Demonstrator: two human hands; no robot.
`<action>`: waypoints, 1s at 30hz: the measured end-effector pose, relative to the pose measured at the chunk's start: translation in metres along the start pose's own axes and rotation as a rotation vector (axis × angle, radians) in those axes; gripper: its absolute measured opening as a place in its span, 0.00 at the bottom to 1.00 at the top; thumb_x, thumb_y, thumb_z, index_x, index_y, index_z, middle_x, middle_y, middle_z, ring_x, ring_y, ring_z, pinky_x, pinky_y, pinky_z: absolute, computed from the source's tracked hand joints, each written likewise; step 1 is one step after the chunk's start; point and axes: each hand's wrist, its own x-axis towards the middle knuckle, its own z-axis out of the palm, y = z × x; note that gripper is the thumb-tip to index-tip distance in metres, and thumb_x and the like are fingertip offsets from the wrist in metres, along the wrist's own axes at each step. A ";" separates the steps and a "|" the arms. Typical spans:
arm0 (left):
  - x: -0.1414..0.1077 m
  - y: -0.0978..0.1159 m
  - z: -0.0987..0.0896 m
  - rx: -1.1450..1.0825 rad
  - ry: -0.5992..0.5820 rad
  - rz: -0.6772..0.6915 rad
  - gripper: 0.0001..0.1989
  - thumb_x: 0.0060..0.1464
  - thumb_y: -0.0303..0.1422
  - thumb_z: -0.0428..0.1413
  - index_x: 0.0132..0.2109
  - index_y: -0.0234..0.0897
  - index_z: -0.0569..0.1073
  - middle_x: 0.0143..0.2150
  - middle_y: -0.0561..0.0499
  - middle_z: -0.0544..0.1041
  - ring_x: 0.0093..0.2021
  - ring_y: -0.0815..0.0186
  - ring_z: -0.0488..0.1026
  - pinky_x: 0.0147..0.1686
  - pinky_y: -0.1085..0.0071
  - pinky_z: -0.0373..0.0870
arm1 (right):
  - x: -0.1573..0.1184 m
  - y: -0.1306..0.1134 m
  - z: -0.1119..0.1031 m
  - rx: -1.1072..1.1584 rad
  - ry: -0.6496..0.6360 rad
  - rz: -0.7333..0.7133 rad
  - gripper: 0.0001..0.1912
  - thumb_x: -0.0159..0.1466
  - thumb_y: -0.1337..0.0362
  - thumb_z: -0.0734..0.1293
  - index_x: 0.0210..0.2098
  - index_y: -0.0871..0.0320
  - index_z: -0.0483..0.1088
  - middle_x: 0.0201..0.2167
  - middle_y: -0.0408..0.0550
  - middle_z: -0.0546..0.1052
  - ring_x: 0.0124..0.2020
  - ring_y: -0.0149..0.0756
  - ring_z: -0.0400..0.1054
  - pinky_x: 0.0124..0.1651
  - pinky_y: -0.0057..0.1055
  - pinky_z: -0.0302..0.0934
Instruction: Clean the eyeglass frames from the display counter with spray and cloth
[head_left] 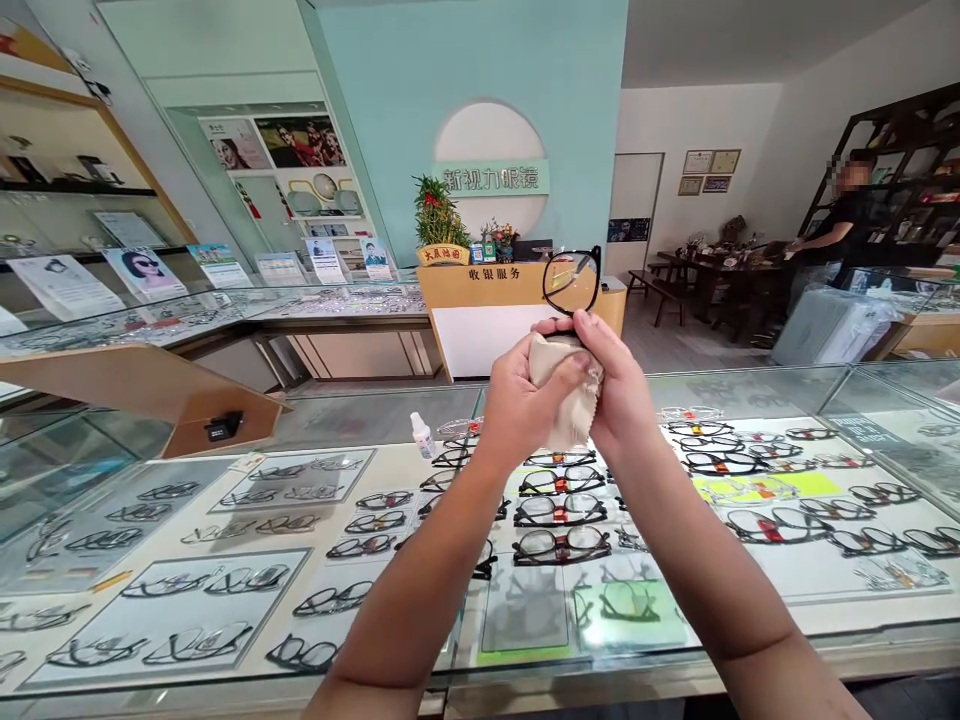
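Both my hands are raised over the glass counter, close together. A pair of black-rimmed eyeglasses (571,284) is held on end, one clear lens sticking up above my fingers. The other lens is mostly hidden by a beige cleaning cloth (570,418) and my fingers. My left hand (525,395) is closed on the cloth, its thumb pressing it from the front. My right hand (621,385) grips the eyeglasses near the bridge, with the cloth against its palm. Behind my left forearm, a small white bottle (422,437) stands on the counter.
The glass display counter (465,668) holds rows of eyeglasses (562,512) beneath my arms. A wooden stand (142,385) is at left. Beyond are a cash desk (472,340) and another display case (352,300). A person (829,225) stands at the far right by a dark table.
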 end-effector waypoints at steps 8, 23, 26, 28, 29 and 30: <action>0.001 0.008 -0.008 -0.052 -0.044 -0.069 0.21 0.61 0.53 0.67 0.40 0.37 0.81 0.36 0.49 0.79 0.39 0.64 0.77 0.41 0.69 0.75 | 0.002 -0.004 -0.005 -0.067 -0.045 0.007 0.11 0.64 0.52 0.77 0.35 0.52 0.78 0.42 0.46 0.85 0.46 0.40 0.79 0.52 0.38 0.75; 0.004 0.004 -0.007 0.032 0.040 -0.023 0.27 0.58 0.60 0.65 0.38 0.38 0.81 0.35 0.47 0.80 0.43 0.59 0.79 0.44 0.67 0.77 | 0.001 -0.003 -0.007 -0.166 -0.060 0.015 0.15 0.62 0.47 0.78 0.36 0.50 0.76 0.45 0.47 0.84 0.50 0.44 0.78 0.51 0.40 0.74; 0.009 0.009 -0.019 0.066 -0.080 -0.082 0.28 0.58 0.61 0.63 0.40 0.38 0.82 0.37 0.47 0.81 0.43 0.59 0.79 0.43 0.67 0.77 | 0.005 -0.013 -0.017 -0.228 -0.100 -0.009 0.14 0.63 0.48 0.78 0.35 0.50 0.78 0.43 0.46 0.84 0.47 0.41 0.77 0.51 0.37 0.72; 0.010 0.011 -0.026 0.097 -0.063 -0.082 0.28 0.59 0.61 0.62 0.40 0.38 0.82 0.37 0.47 0.82 0.42 0.60 0.80 0.42 0.67 0.77 | 0.007 -0.019 -0.023 -0.268 -0.143 -0.009 0.13 0.64 0.49 0.78 0.34 0.50 0.79 0.42 0.45 0.83 0.46 0.38 0.75 0.51 0.35 0.70; 0.011 0.011 -0.029 0.106 -0.034 -0.079 0.28 0.60 0.62 0.62 0.40 0.39 0.81 0.37 0.47 0.82 0.41 0.60 0.80 0.41 0.67 0.77 | 0.007 -0.022 -0.025 -0.292 -0.164 -0.005 0.12 0.65 0.50 0.78 0.33 0.50 0.80 0.41 0.45 0.82 0.45 0.37 0.74 0.51 0.34 0.69; 0.011 0.011 -0.031 0.111 -0.006 -0.079 0.29 0.60 0.62 0.61 0.40 0.38 0.81 0.36 0.48 0.82 0.40 0.60 0.80 0.40 0.67 0.77 | 0.007 -0.025 -0.026 -0.322 -0.183 0.002 0.12 0.65 0.51 0.78 0.33 0.51 0.80 0.40 0.44 0.82 0.45 0.37 0.73 0.51 0.33 0.68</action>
